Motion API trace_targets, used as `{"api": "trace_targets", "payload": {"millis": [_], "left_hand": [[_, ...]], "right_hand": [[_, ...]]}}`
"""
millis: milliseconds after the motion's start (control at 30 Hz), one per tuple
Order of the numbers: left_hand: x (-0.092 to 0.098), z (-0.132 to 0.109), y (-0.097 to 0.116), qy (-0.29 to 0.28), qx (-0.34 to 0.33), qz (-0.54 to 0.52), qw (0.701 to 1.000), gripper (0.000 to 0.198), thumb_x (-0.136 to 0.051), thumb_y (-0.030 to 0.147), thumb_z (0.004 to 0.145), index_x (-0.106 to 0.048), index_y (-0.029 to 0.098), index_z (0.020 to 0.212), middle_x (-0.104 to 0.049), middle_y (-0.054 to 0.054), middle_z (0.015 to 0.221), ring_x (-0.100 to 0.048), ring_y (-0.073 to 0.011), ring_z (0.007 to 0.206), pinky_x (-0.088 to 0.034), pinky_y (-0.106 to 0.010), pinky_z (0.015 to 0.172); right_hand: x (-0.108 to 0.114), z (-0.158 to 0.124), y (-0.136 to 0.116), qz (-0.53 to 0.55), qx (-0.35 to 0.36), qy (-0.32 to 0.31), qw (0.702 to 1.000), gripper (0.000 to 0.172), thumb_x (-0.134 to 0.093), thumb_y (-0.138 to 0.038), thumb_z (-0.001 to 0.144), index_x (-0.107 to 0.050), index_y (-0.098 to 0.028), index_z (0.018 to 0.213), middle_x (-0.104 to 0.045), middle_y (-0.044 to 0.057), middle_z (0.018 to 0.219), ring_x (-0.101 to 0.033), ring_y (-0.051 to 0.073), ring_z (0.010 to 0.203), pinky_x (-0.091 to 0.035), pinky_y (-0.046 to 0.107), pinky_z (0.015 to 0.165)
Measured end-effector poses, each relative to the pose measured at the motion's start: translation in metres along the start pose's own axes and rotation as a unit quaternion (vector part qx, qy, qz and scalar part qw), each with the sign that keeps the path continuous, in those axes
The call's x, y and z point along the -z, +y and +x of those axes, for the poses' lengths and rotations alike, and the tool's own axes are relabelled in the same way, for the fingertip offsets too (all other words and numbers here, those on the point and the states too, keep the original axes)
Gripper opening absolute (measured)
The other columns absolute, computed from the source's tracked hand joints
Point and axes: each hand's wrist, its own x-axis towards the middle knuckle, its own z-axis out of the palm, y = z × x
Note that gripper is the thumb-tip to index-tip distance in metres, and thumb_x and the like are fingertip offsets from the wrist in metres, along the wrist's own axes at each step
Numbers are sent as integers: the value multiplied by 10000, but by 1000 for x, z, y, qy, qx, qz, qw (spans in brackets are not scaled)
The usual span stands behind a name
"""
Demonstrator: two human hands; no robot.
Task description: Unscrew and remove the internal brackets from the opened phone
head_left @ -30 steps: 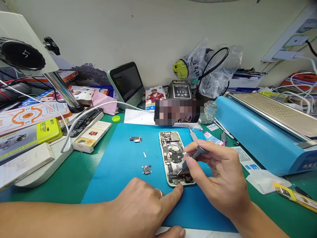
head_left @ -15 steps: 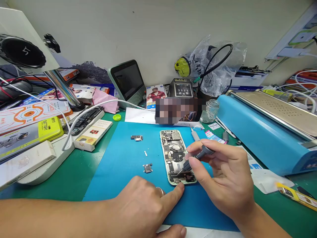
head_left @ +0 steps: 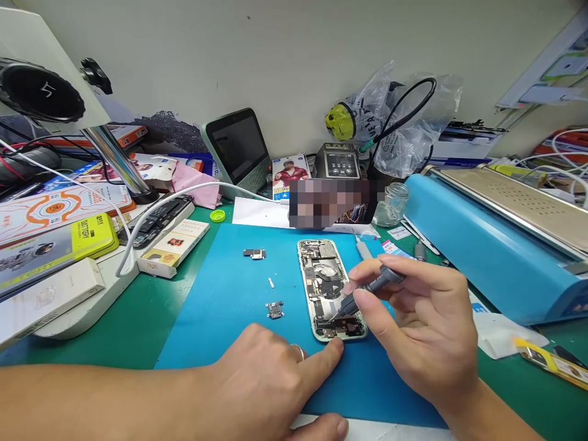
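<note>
An opened phone (head_left: 327,288) with bare inner parts lies on the blue mat (head_left: 206,331). My left hand (head_left: 275,373) reaches in from the left with its index finger stretched out, the fingertip on the phone's bottom edge. The thumb is extended too, the other fingers are folded under, and nothing shows in its grasp. My right hand (head_left: 422,318) pinches a dark grey screwdriver (head_left: 372,288), tilted, its thin tip at the lower inside of the phone. Left of the phone lie a dark metal plate (head_left: 255,253), a small silver strip (head_left: 271,282) and a small module (head_left: 275,310).
Behind the phone, a light-handled screwdriver (head_left: 362,246) lies near a glass jar (head_left: 394,202). A blue machine (head_left: 482,245) stands at the right. Boxes (head_left: 174,248), a white cable (head_left: 184,191) and a microscope stand (head_left: 117,159) crowd the left. A green-framed screen (head_left: 239,150) leans behind.
The view has shifted slightly. My right hand and the screwdriver's handle have moved a little to the right, while the tip stays at the phone's lower part. My left fingertip keeps its place.
</note>
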Motion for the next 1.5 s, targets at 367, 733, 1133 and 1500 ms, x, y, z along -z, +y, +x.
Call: {"api": "trace_targets", "payload": {"millis": [367, 733, 1133, 1500], "left_hand": [[-11, -8, -6, 197, -42, -48, 978, 397, -683, 439, 935, -645, 259, 1287, -638, -19, 980, -668, -192, 719, -458, -324, 501], [-11, -7, -6, 211, -14, 5, 977, 730, -650, 461, 920, -407, 228, 1568, -425, -122, 1640, -457, -404, 1405, -534, -624, 983], [-15, -5, -11, 158, -18, -2, 987, 759, -448, 616, 1033, -320, 160, 1626, -277, -52, 1715, -157, -362, 1616, -266, -671, 1256], [-12, -8, -9, 133, -18, -28, 991, 788, -482, 594, 1021, -311, 141, 1642, -237, -59, 1723, -115, -368, 1619, -196, -651, 1292]], "right_hand": [[3, 8, 0, 39, -61, 72, 995, 357, -701, -105, 926, -589, -296, 1206, -738, 1, 974, -748, 162, 813, -649, 273, 661], [4, 7, 0, 18, -57, 59, 996, 367, -681, -85, 930, -579, -293, 1215, -732, 16, 979, -752, 166, 813, -667, 288, 667], [0, 7, 1, 11, -45, 31, 998, 427, -676, -40, 915, -574, -289, 1246, -726, -8, 991, -740, 104, 869, -635, 171, 686], [4, 7, 4, -6, -37, 60, 997, 422, -694, -50, 914, -586, -294, 1241, -727, -3, 977, -739, 145, 859, -642, 241, 679]]}}
